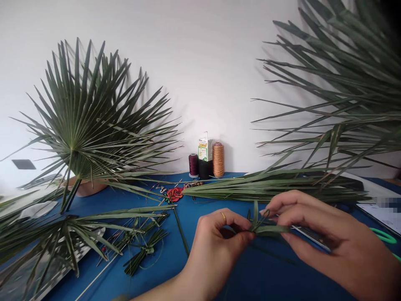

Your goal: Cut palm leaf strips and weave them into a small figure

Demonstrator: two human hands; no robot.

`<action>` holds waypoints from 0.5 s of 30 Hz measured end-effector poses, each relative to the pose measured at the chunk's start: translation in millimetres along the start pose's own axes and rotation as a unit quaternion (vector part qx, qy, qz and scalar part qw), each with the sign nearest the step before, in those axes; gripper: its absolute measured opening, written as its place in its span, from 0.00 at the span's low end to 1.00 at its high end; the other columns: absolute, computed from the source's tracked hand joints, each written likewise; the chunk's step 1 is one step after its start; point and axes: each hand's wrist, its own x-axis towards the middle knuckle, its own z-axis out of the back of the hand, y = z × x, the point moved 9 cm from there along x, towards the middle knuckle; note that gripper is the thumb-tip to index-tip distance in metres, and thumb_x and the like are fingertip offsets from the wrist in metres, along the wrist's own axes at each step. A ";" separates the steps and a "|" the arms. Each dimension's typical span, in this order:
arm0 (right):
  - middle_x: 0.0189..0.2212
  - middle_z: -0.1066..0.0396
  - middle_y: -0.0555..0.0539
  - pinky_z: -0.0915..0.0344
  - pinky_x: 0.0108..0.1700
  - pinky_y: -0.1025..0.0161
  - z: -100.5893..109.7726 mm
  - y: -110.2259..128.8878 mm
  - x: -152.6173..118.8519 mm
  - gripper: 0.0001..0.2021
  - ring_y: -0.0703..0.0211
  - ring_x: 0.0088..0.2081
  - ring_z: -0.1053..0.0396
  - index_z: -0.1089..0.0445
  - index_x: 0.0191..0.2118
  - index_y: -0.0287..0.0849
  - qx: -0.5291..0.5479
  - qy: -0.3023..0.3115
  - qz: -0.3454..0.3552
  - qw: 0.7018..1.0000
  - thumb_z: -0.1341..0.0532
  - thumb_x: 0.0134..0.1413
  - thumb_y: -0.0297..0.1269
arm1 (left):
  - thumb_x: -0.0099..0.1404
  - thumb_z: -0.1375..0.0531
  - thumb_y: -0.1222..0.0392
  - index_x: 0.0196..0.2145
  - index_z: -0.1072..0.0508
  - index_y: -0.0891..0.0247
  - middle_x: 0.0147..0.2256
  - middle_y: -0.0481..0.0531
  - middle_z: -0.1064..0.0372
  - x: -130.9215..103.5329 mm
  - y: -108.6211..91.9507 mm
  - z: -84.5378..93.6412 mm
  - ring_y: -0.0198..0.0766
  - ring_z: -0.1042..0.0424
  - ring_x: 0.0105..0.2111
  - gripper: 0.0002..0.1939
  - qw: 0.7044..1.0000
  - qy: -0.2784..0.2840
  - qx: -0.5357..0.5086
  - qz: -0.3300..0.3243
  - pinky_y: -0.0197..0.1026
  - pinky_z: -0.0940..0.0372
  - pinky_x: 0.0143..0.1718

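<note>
Thumb and fingers of my left hand (219,238) are closed in a pinch on a small piece of folded green palm leaf strips (258,225). One short strip end stands up from it, and a broader strip runs right toward my other hand. My right hand (326,238) is closed close beside it, its thumb against that broader strip. Tucked under its fingers lies a slim silver tool with a dark edge (311,238); its kind is partly hidden. Both hands are just above the blue table surface (175,267).
Fan palm leaves (81,125) stand at the left; more palm fronds (338,83) hang at the right. Long cut leaves (244,186) lie across the back, near a red rose patch (175,193), a thread cone (218,159) and a small box (204,148). A tied leaf bundle (145,251) lies left.
</note>
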 end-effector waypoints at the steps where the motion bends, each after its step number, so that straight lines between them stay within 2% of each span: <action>1: 0.41 0.36 0.51 0.36 0.37 0.66 2.9 -1.2 0.4 0.06 0.59 0.40 0.33 0.34 0.30 0.50 -0.037 -0.020 0.000 0.999 0.44 0.51 0.30 | 0.49 0.37 0.65 0.23 0.27 0.64 0.25 0.47 0.32 -0.1 0.3 0.1 0.32 0.38 0.26 0.02 1.000 0.000 0.006 0.002 0.34 0.44 0.27; 4: 0.36 0.36 0.48 0.38 0.33 0.60 8.7 3.2 -2.3 0.07 0.53 0.37 0.34 0.29 0.33 0.50 -0.194 -0.078 0.036 0.977 0.45 0.53 0.34 | 0.49 0.37 0.65 0.23 0.27 0.64 0.25 0.47 0.32 0.0 2.2 -1.0 0.31 0.38 0.25 0.02 1.000 0.004 0.013 0.017 0.34 0.44 0.26; 6: 0.31 0.33 0.48 0.39 0.28 0.60 7.6 0.0 -4.8 0.09 0.55 0.30 0.33 0.28 0.36 0.50 -0.244 -0.080 0.024 0.966 0.46 0.55 0.36 | 0.49 0.37 0.66 0.23 0.27 0.64 0.25 0.47 0.32 0.0 1.4 -1.9 0.31 0.38 0.25 0.01 1.000 0.005 0.025 0.013 0.33 0.44 0.26; 8: 0.27 0.28 0.51 0.39 0.23 0.63 6.8 -11.7 -6.0 0.10 0.58 0.23 0.31 0.28 0.37 0.51 -0.211 -0.057 -0.036 0.975 0.46 0.53 0.35 | 0.50 0.37 0.68 0.24 0.27 0.65 0.25 0.47 0.31 -0.4 -1.7 -1.9 0.31 0.36 0.25 0.01 0.999 0.003 0.049 -0.009 0.33 0.42 0.27; 10: 0.25 0.25 0.54 0.35 0.22 0.66 3.1 -22.6 -5.7 0.11 0.59 0.22 0.29 0.27 0.36 0.51 -0.116 -0.014 -0.097 0.988 0.46 0.50 0.35 | 0.51 0.38 0.69 0.25 0.26 0.65 0.25 0.48 0.31 -2.2 -8.9 -2.0 0.31 0.34 0.26 0.03 0.995 0.000 0.084 -0.062 0.33 0.40 0.28; 12: 0.24 0.24 0.53 0.33 0.23 0.69 -2.1 -29.4 -4.4 0.11 0.59 0.24 0.27 0.26 0.34 0.50 -0.016 0.026 -0.151 0.988 0.46 0.51 0.38 | 0.53 0.40 0.71 0.27 0.25 0.65 0.25 0.49 0.30 -7.1 -20.4 -3.3 0.32 0.32 0.26 0.04 0.980 0.000 0.128 -0.149 0.33 0.39 0.29; 15: 0.24 0.24 0.53 0.31 0.23 0.71 -1.1 -37.9 -3.7 0.12 0.59 0.24 0.26 0.27 0.31 0.49 0.039 0.011 -0.235 0.971 0.45 0.52 0.47 | 0.56 0.43 0.72 0.30 0.25 0.67 0.26 0.53 0.29 -21.6 -38.3 -9.0 0.34 0.32 0.27 0.07 0.934 -0.003 0.197 -0.297 0.34 0.38 0.29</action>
